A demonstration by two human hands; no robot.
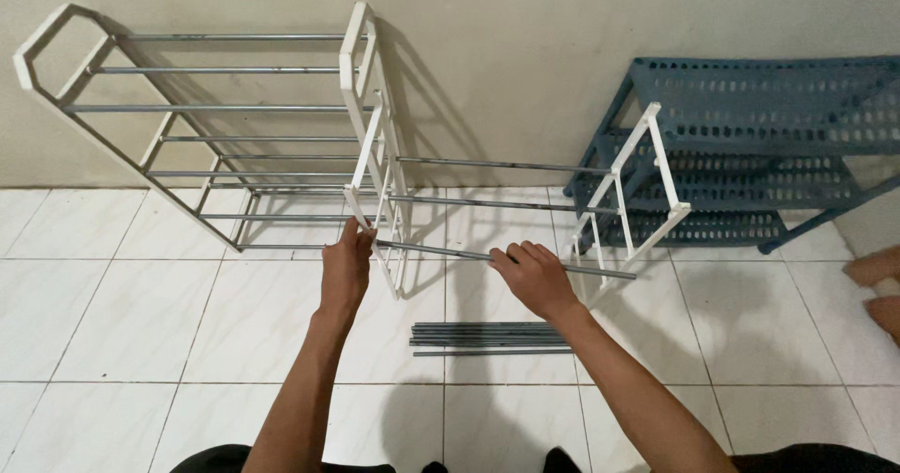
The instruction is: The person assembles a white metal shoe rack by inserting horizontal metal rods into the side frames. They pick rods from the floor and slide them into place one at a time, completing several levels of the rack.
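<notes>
My left hand (pixel 346 269) grips the lower part of a white plastic side frame (pixel 375 168) that stands on the tile floor. My right hand (pixel 532 276) is closed around a grey metal rod (pixel 450 253), whose left end sits at that frame and whose right end reaches past a second white side frame (pixel 630 201). Two more metal rods (pixel 497 165) span between the two white frames higher up. A bundle of loose grey rods (pixel 487 337) lies on the floor just below my hands.
An assembled white rack with several metal rods (pixel 206 107) lies tilted against the wall at the left. A blue plastic shelf unit (pixel 750 145) lies on its side at the right. Someone's toes (pixel 877 290) show at the right edge.
</notes>
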